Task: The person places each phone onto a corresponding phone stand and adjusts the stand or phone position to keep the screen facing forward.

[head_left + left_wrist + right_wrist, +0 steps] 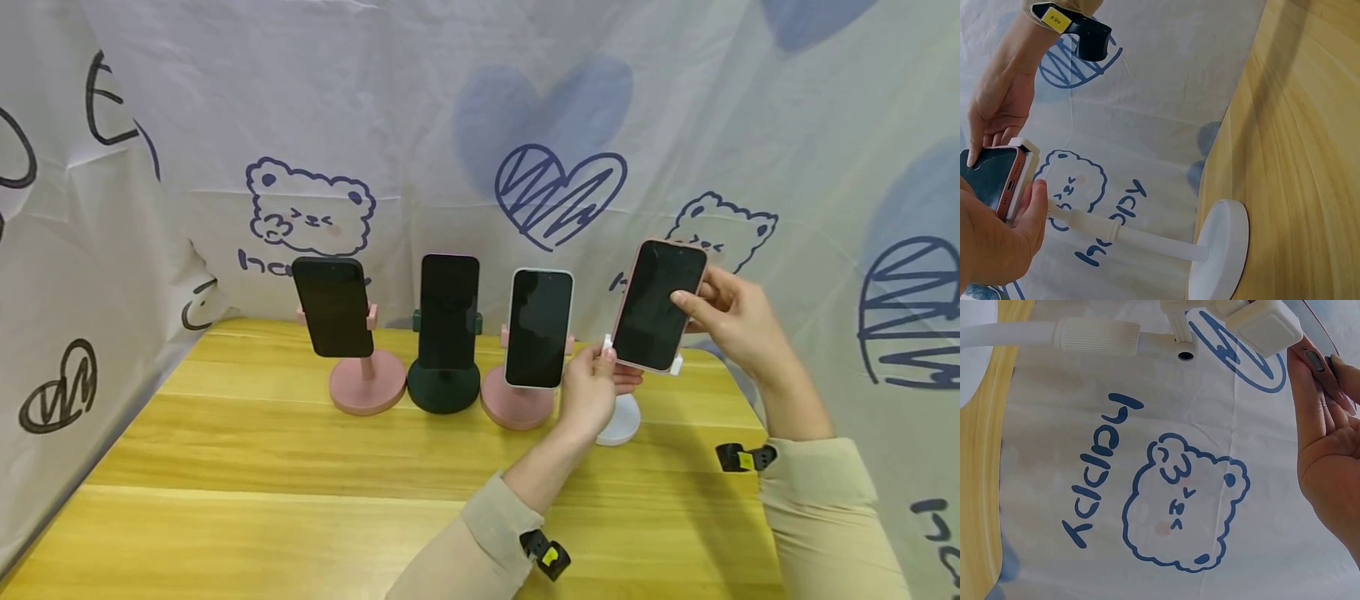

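On the right, a phone with a pinkish-orange frame (648,308) sits in the clamp of a white phone stand (621,421), its dark screen toward the head camera. My right hand (742,321) pinches the phone by its right edge, thumb on the glass and fingers behind. At the lower left of the clamp, my left hand (588,392) grips the holder between thumb and fingers. The left wrist view has the white clamp under the phone's end with the charging port. A white pole (1154,240) runs from the clamp to the round base (1225,250).
To the left, three more phones stand in holders: a black phone (333,308) on a pink stand (367,387), a dark phone (450,308) on a dark green stand (444,396), and a white-edged phone (537,329) on another pink stand (510,406). A printed cloth (420,100) hangs behind the wooden table (300,500).
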Motion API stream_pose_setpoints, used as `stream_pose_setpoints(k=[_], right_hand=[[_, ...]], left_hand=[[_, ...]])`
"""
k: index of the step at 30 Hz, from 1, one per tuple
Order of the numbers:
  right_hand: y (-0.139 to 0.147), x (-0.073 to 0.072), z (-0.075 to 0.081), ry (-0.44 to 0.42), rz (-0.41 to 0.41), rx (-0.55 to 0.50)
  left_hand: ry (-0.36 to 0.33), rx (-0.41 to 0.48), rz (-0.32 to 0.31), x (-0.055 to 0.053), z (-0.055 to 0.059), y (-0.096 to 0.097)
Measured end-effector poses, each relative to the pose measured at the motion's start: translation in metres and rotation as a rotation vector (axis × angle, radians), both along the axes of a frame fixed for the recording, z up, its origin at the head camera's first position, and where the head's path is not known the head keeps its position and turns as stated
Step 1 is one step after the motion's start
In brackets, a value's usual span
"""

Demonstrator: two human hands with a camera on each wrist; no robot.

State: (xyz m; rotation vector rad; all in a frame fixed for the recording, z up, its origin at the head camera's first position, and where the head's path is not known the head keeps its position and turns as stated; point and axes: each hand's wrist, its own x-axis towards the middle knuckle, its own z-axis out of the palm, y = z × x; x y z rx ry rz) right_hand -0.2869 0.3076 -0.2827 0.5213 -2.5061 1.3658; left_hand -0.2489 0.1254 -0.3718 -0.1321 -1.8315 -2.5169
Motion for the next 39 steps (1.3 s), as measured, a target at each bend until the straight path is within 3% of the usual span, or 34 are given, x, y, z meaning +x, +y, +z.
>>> stream_pose_setpoints(k=[24,39], right_hand=[[0.0,0.0009,-0.0079,0.048,0.017,-0.01],[-0.0014,0.0045,-0.0095,0.019,-0.012,0.007]], left_hand=[[-0.009,0.023,-0.001,-0.0019,-0.0013,0.0007],[-0.012,-0.004,0.016,-0.0003,-0.0014,0.0001]])
